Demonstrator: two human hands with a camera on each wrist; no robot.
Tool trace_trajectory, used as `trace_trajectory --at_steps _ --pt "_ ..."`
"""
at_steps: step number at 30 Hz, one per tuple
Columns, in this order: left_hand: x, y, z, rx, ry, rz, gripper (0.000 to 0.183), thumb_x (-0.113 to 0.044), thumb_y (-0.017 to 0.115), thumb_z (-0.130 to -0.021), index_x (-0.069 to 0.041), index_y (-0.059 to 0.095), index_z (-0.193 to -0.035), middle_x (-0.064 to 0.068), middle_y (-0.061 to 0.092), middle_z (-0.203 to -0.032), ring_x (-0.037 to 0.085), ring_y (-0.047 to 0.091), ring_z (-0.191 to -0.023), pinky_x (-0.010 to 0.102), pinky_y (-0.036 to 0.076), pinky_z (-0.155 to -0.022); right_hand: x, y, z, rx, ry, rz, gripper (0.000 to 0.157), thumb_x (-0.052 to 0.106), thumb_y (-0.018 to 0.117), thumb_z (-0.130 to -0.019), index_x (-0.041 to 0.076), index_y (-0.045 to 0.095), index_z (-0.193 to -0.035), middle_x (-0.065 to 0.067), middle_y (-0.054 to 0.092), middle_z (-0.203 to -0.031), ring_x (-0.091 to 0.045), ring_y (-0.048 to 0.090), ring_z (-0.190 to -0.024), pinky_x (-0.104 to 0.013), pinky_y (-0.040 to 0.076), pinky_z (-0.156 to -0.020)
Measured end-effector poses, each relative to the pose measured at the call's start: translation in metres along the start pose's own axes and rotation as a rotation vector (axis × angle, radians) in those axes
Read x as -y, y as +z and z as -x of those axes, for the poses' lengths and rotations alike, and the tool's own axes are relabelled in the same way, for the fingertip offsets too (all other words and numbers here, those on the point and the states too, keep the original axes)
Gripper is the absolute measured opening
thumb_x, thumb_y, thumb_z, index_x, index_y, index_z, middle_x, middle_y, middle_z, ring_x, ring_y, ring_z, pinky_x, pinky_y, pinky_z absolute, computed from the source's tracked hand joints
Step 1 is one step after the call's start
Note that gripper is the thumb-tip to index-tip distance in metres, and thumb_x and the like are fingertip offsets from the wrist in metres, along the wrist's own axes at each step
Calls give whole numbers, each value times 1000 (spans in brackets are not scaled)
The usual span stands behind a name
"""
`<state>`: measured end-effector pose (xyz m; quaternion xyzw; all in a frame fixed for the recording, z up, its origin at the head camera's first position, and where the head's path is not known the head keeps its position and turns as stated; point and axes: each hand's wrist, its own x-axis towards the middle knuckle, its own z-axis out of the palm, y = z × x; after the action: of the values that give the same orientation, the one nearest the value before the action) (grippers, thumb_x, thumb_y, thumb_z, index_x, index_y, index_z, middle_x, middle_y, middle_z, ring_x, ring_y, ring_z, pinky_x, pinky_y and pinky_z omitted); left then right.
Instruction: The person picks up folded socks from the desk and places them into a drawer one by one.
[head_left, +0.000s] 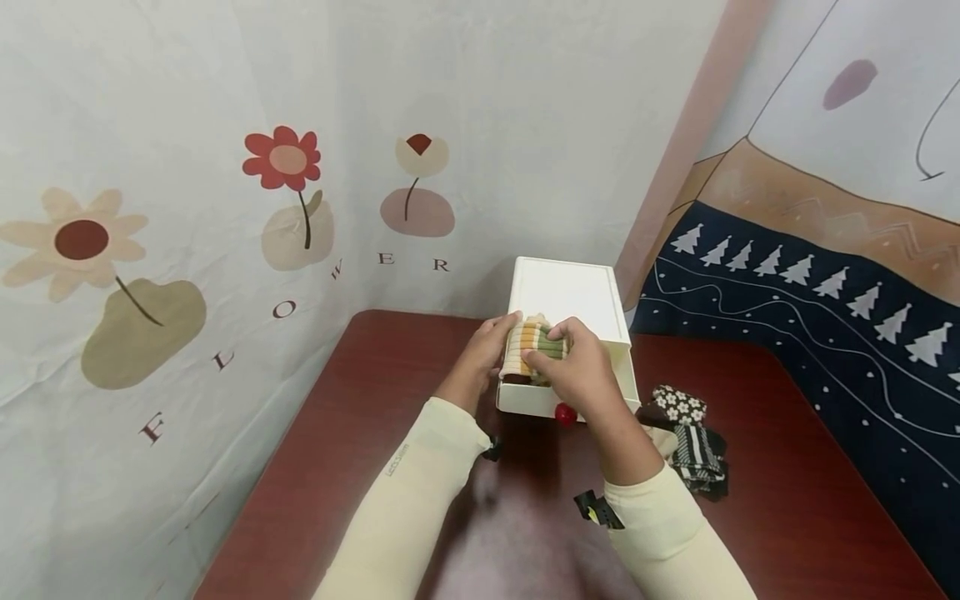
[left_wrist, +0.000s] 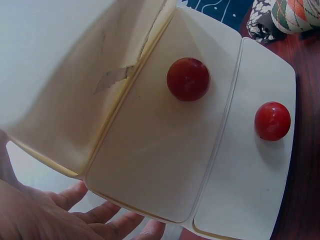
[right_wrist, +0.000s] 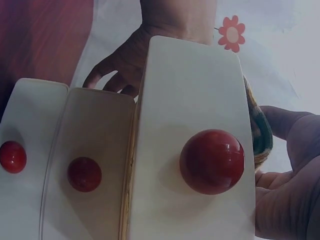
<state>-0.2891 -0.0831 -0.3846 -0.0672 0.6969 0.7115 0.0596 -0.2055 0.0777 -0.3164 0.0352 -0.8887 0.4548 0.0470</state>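
Observation:
A small white drawer unit (head_left: 570, 287) has its top drawer (head_left: 525, 402) pulled out, with a round red knob (right_wrist: 212, 162) on its front. In the head view a folded striped sock (head_left: 534, 337), in cream, yellow and green, lies at the drawer's opening. My right hand (head_left: 581, 367) pinches its right part between thumb and fingers. My left hand (head_left: 483, 354) is at the left side of the drawer, beside the sock. In the left wrist view its fingers (left_wrist: 105, 212) stretch along the unit's side. The sock's lower part is hidden inside the drawer.
Several folded socks (head_left: 697, 454), some black and white, lie on the dark red table (head_left: 315, 467) right of the unit. Two lower drawers with red knobs (left_wrist: 188, 79) are closed. Printed cloth (head_left: 525, 125) hangs behind the table.

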Motion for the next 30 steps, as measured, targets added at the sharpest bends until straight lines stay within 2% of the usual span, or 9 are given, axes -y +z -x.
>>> trace_trajectory --at_steps 3,5,9,13,17,23,30 --pt "1 -1 -1 6 12 -2 82 -68 63 -99 -19 49 -163 14 69 -135 19 66 -103 33 55 -79 1 1 0 19 -7 46 42 28 83 -97 5 59 -122 -22 69 -119 -27 66 -95 -28 51 -70" --pt "2 -1 -2 8 10 -4 82 -68 63 -99 -19 49 -163 14 69 -136 19 65 -104 32 54 -79 2 0 0 30 -3 67 43 29 82 -97 4 59 -123 -22 68 -120 -28 66 -96 -28 51 -70" --pt "3 0 -1 4 1 -9 81 -69 63 -99 -20 50 -162 14 63 -151 26 62 -127 49 52 -101 4 -2 -1 47 22 114 42 28 81 -97 4 59 -124 -22 68 -122 -30 66 -97 -32 53 -71" --pt "3 0 -1 -1 1 -8 80 -68 64 -98 -20 51 -161 14 58 -158 33 54 -142 64 41 -117 4 -3 -3 65 30 148 43 26 82 -97 2 60 -125 -23 68 -124 -32 66 -102 -34 55 -75" --pt "2 0 -1 -4 3 -15 80 -68 63 -98 -20 52 -161 14 61 -154 33 57 -138 64 41 -117 4 -1 -3 70 21 162 42 26 83 -96 2 59 -121 -23 68 -120 -31 67 -99 -32 54 -73" --pt "1 0 1 -5 -4 -22 80 -68 63 -99 -20 51 -162 13 55 -161 34 53 -145 65 40 -119 2 3 -4 90 17 212 39 28 86 -93 5 60 -112 -20 69 -109 -28 64 -87 -31 48 -64" --pt "1 -1 0 -12 -10 -18 80 -68 64 -98 -19 51 -161 13 57 -159 34 54 -144 63 41 -118 2 6 -7 132 -9 302 38 29 84 -95 4 63 -115 -19 70 -106 -28 64 -87 -32 50 -67"
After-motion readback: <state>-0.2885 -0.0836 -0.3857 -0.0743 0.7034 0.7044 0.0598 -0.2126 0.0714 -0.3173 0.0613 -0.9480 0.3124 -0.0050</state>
